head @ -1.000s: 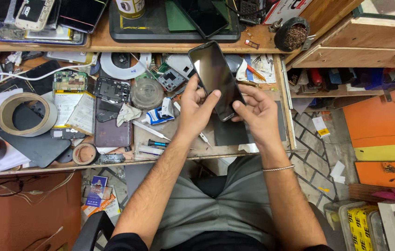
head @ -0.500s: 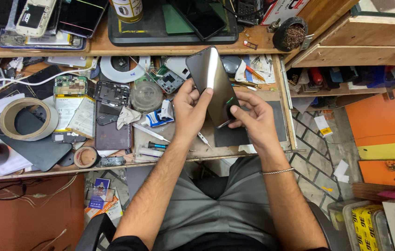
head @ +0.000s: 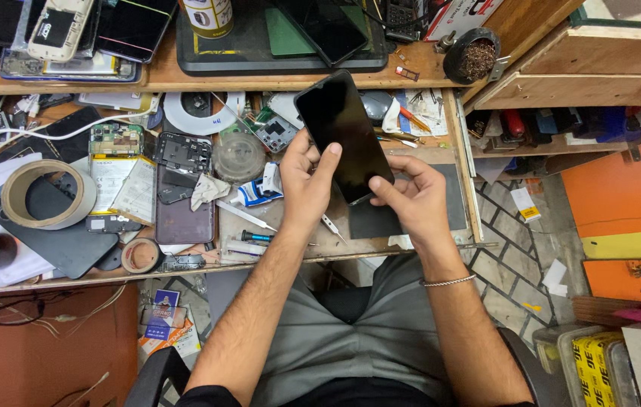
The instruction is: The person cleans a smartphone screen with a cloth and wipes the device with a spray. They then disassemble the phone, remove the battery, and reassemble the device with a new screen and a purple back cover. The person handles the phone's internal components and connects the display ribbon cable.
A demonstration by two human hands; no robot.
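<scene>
I hold a black smartphone (head: 344, 132) above the workbench, its dark glass face up and tilted away from me. My left hand (head: 307, 181) grips its left edge, index finger resting on the glass. My right hand (head: 409, 196) pinches the lower right corner of the phone. Under my hands lies a dark grey work mat (head: 441, 207). A thin metal tweezer (head: 332, 226) rests on the bench just below my left hand.
An opened phone with its circuit board (head: 181, 185), tape rolls (head: 38, 192), a small screwdriver (head: 256, 236), a glue tube (head: 256, 194) and loose parts crowd the bench's left side. A shelf above carries more phones (head: 60, 26) and a black tray (head: 275, 45). Drawers (head: 584, 83) stand at right.
The phone has turned from edge-on back to face up, and both hands have shifted their grip; my left index finger now rests on the glass.
</scene>
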